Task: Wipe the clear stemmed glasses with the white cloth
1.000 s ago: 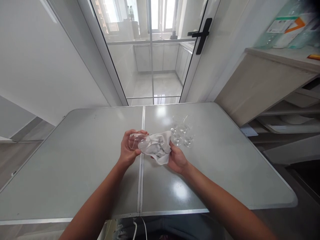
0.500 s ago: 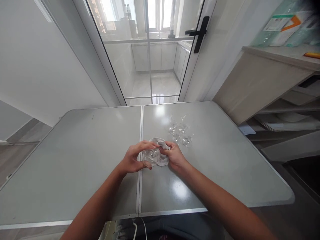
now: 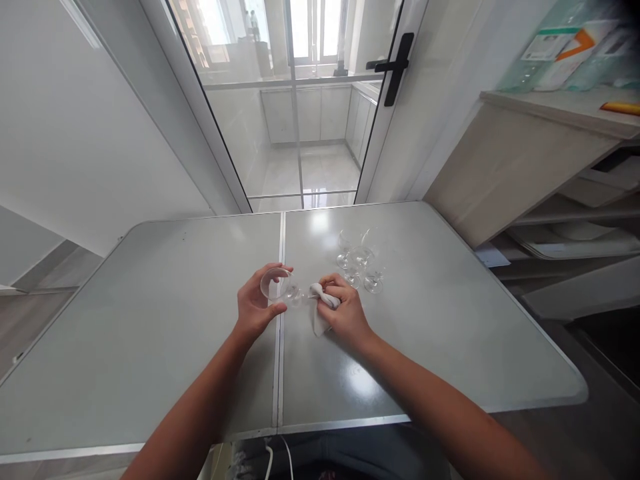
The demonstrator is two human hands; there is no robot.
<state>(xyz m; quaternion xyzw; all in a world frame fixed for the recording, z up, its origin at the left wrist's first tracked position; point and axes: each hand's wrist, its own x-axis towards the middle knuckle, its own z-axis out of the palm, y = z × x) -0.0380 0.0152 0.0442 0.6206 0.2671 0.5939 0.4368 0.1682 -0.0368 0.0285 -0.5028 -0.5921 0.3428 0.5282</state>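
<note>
Two hands above bench [image 3: 150,320], both gripping. Left hand [image 3: 251,305]: fingers and thumb around bowl of one glass [image 3: 275,285], tilted on its side, stem toward right hand [image 3: 350,312]. Right hand: closed on one white cloth [image 3: 327,299], part hanging below fingers. Whether cloth touches glass, cannot tell. Held glass over seam [image 3: 278,373], about midway between bench's far and near edges. At least four stemware [image 3: 373,283] clustered beyond right hand, toward far right corner.
</note>
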